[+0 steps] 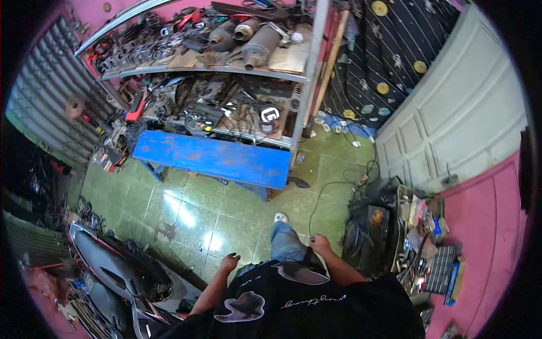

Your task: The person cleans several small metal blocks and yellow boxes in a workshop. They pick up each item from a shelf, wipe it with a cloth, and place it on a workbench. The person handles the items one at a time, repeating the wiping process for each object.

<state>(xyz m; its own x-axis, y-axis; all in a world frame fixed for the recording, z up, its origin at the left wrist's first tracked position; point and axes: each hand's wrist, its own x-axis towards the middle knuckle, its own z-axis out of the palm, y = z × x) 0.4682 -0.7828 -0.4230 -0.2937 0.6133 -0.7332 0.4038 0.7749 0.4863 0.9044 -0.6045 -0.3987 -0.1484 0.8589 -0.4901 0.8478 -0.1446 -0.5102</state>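
My left hand [229, 262] hangs loosely to the left of my body, fingers a little bent and dark at the tips, with nothing seen in it. On the other side my right hand [320, 244] hangs near my hip, its fingers loosely bent and dark-tipped; I make out nothing held there. Neither hand touches anything. Ahead stands a long blue bench [212, 157] with a worn top. Nearest to my left hand is a motorcycle [121, 271], with dark and red bodywork. One of my shoes [280, 217] is forward on the green tiled floor [237, 226].
Behind the bench, a metal shelf [197, 70] carries mufflers [262, 46] and many greasy parts. A black cable [319, 198] trails over the floor on the right, near dark equipment [367, 226] and a cluttered rack [420, 237]. A white door [457, 107] stands at the right.
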